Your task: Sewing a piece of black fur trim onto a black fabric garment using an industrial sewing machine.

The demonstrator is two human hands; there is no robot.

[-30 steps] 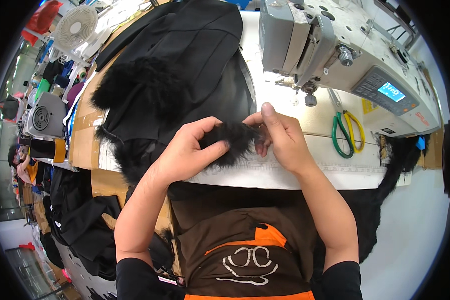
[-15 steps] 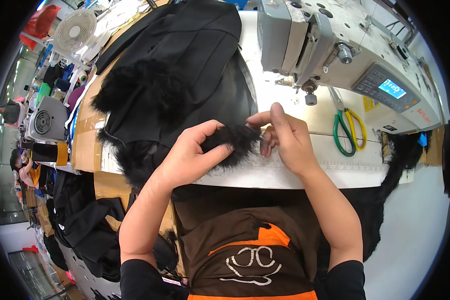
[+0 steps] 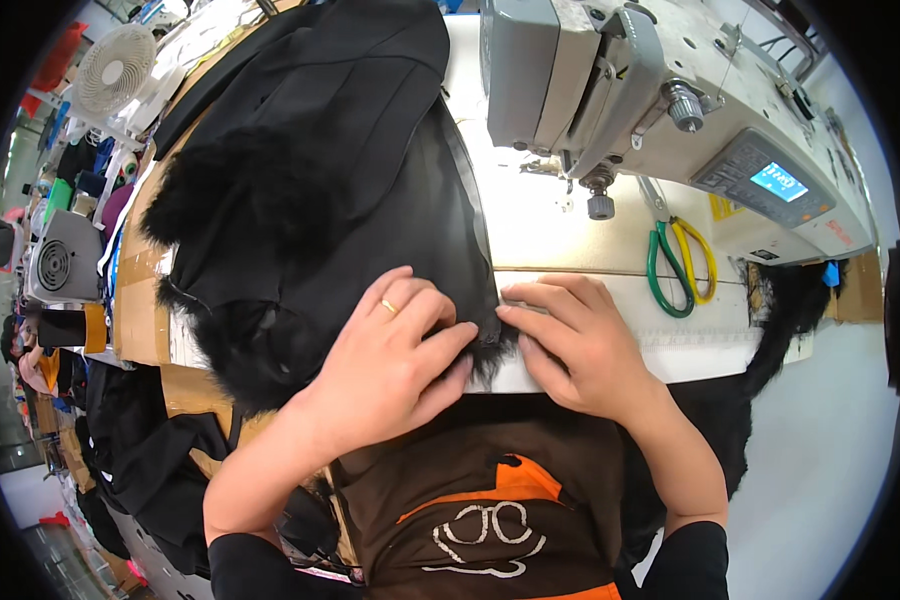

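A black garment [image 3: 395, 190] with fluffy black fur trim [image 3: 487, 364] spreads over the table to the left of the sewing machine. At its near right corner, my left hand [image 3: 395, 365], with a ring on one finger, is closed on the fabric; its thumb and fingertips meet at the edge. Opposite it, my right hand [image 3: 585, 348] has its fingertips pinched at the same edge, just above the fur. The fingers cover part of the corner. The garment's lining side faces up there.
The sewing machine [image 3: 715, 120] stands at the far right with a lit panel. Scissors [image 3: 678, 265] with green and yellow handles lie in front of it. More black fur [image 3: 780, 330] hangs over the table's right end. A white fan [image 3: 116, 70] stands far left.
The furry edge that was lifted between my hands is now down on the table, lining side showing. My left hand has turned knuckles up, and my right fingers have come onto the edge.
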